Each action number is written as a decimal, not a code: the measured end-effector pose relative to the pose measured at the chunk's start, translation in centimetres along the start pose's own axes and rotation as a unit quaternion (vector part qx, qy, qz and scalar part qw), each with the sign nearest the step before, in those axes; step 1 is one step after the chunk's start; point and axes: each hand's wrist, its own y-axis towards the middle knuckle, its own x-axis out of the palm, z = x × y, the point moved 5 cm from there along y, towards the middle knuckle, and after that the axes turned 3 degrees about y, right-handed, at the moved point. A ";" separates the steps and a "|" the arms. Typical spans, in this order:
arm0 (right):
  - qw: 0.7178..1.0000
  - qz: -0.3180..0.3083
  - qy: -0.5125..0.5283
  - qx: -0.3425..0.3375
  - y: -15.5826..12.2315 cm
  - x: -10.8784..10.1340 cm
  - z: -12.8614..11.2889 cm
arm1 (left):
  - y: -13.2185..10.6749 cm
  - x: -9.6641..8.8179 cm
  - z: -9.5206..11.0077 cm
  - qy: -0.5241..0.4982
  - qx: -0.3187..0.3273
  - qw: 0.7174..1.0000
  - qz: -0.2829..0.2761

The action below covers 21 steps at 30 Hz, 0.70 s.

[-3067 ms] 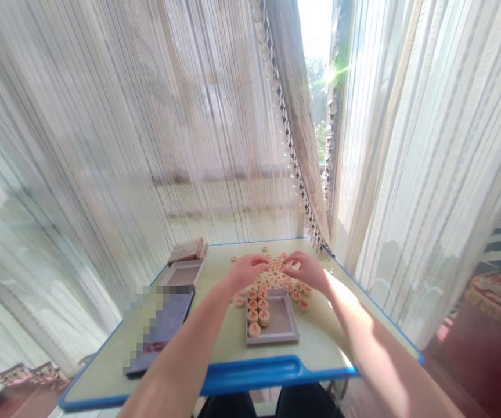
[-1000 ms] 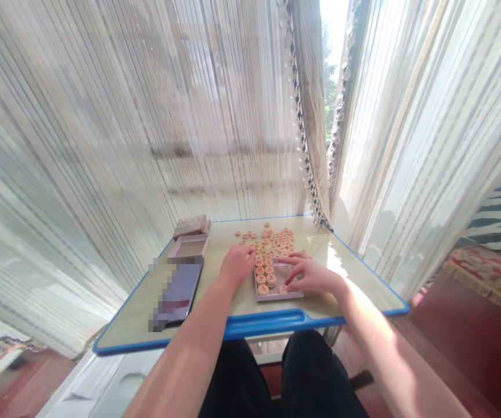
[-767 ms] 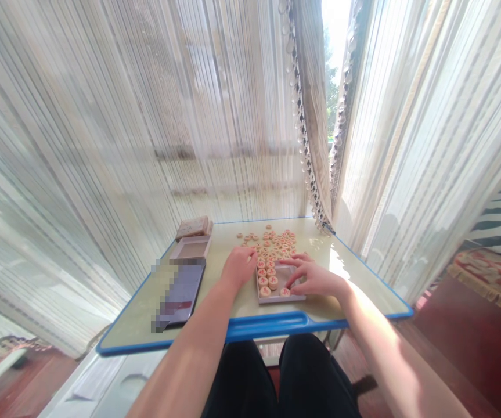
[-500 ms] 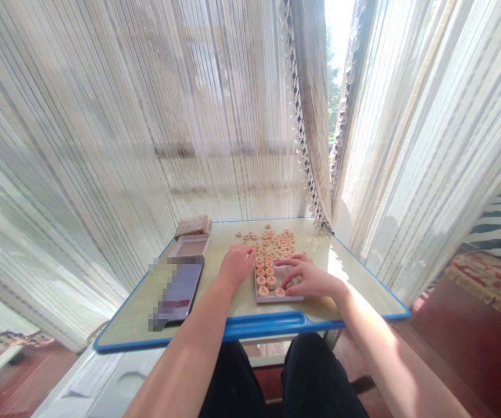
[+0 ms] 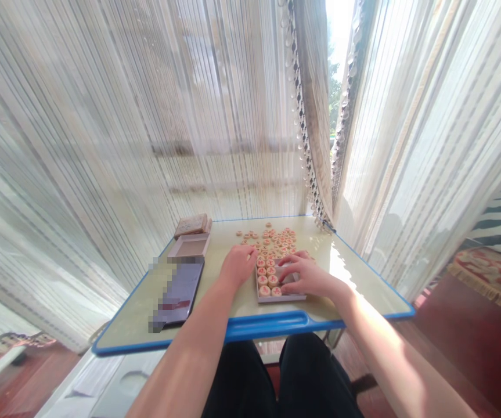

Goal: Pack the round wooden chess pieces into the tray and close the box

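A shallow grey box (image 5: pixel 294 296) lies near the front edge of a small blue-rimmed table (image 5: pixel 259 332). A column of round wooden game pieces with red marks (image 5: pixel 264 280) fills its left side. My left hand (image 5: pixel 238 265) rests at the box's left rim, fingers curled loosely on the table. Over the box's middle lies my right hand (image 5: pixel 303 274), its fingers spread and their tips touching pieces inside. Several loose pieces (image 5: pixel 276 238) lie scattered beyond the box.
A dark flat case (image 5: pixel 179 290) lies at the table's left, with an open box lid (image 5: pixel 188 247) and a folded brown item (image 5: pixel 191 224) behind it. Sheer curtains (image 5: pixel 146 116) hang close round the table's far and right sides. My dark-clad knees sit below the front edge.
Both hands came back from the loose pile to the grey box. More pieces now lie in the box, and my right hand has slid slightly left over them.
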 end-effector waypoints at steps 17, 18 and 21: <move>1.000 0.011 0.013 -0.019 -0.1 0.6 -0.5 | 0.1 0.3 0.0 0.012 0.005 1.000 0.007; 1.000 0.015 0.013 -0.018 0.0 0.6 -0.5 | 0.1 0.3 0.0 0.013 0.007 1.000 0.007; 1.000 0.019 0.008 -0.017 0.0 0.6 -0.4 | 0.1 0.4 -0.1 0.010 0.011 1.000 0.007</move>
